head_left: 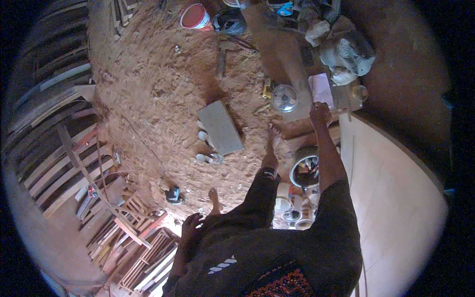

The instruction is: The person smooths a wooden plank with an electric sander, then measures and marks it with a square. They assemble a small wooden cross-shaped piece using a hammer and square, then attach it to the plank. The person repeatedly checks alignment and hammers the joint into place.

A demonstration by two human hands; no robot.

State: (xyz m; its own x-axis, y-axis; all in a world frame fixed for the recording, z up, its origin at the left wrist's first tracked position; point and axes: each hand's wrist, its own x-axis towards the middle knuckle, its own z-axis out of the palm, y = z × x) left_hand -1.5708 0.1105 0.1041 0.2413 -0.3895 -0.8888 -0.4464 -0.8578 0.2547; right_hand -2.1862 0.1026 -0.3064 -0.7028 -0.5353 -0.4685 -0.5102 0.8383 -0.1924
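Note:
My right hand (320,115) is at the near edge of a pale pinkish sheet (321,91), fingers closed on it. The sheet lies flat on a low wooden surface (295,116). To its left sits a round, shiny lid-like object (284,98), beside a small yellow item (267,89). A clear rounded container (359,92) stands to the right of the sheet. My left hand (191,223) hangs low at my left side, fingers curled; a small dark and light thing seems to be in them, too small to name.
A grey board (220,127) and sandals (210,158) lie on the dirt floor. Nearer stand a round tub of tools (305,171) and several buckets (283,204). Bulging sacks (346,52) sit at far right, a red-rimmed bucket (195,17) at the back, stacked timber (54,178) at left.

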